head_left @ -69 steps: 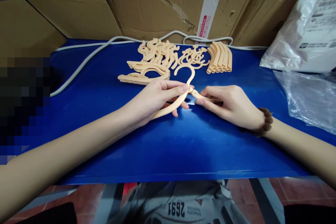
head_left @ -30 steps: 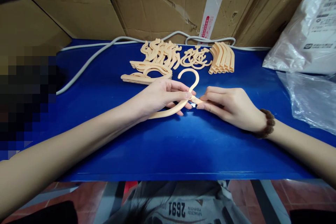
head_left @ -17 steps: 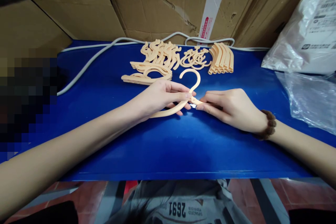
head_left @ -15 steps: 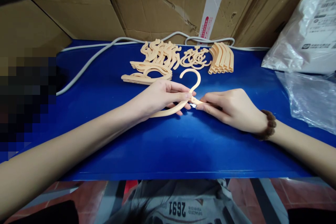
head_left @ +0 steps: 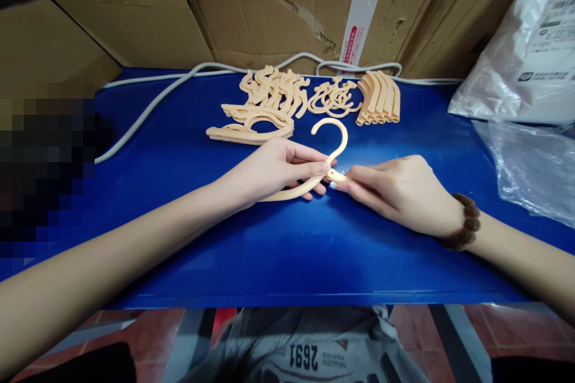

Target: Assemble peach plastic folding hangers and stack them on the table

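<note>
Two hands above the middle of the blue desk [head_left: 287, 263]. The left hand [head_left: 281, 170] is closed in a pinch, thumb over fingers, on a cream curved arm [head_left: 291, 193] where it meets a hook [head_left: 342, 140] that rises on the far side. The right hand [head_left: 399, 191] pinches a short-showing cream piece [head_left: 336, 176], its end at the left thumb; whether the parts are joined cannot be told. Far: flat hangers [head_left: 256, 131] at left, loose hooks [head_left: 335, 102] centrally, stacked arms [head_left: 381, 99] at right.
</note>
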Tool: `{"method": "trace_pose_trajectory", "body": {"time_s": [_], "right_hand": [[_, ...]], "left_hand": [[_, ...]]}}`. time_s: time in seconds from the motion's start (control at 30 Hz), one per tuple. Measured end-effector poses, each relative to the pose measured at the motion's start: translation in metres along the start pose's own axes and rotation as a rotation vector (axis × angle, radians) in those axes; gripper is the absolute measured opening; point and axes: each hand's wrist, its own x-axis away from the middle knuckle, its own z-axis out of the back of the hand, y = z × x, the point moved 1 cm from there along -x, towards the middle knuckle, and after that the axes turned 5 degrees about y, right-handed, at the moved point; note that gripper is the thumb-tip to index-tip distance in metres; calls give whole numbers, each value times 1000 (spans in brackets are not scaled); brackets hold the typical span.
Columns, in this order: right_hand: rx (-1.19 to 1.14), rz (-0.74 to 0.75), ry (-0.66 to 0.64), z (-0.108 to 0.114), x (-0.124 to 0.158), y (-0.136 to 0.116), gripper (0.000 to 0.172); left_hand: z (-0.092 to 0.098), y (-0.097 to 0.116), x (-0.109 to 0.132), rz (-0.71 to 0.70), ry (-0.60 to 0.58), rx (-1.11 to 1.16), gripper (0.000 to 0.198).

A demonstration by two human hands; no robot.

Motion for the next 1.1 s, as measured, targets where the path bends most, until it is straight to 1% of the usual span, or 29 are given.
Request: {"method": "trace_pose_trajectory", "body": {"time_s": [0.23,0.4,0.53,0.77,0.97,1.1], "right_hand": [[87,77,26,0,2,1,51],[133,95,78,1,2,0,51],[134,114,129,0,0,0,47],[69,105,130,-2,-2,7,43],[43,112,111,-1,-3,10,41],[54,130,113,-1,-3,11,44]], "left_hand": [[0,-1,0,-10,-46,-30,19],[-2,2,1,-12,-10,-23,18],[-5,5,4,-8,18,-4,14],[-3,7,2,23,33,46,14],[2,8,4,69,-19,20,27],[4,9,4,80,-60,13,29]]}}
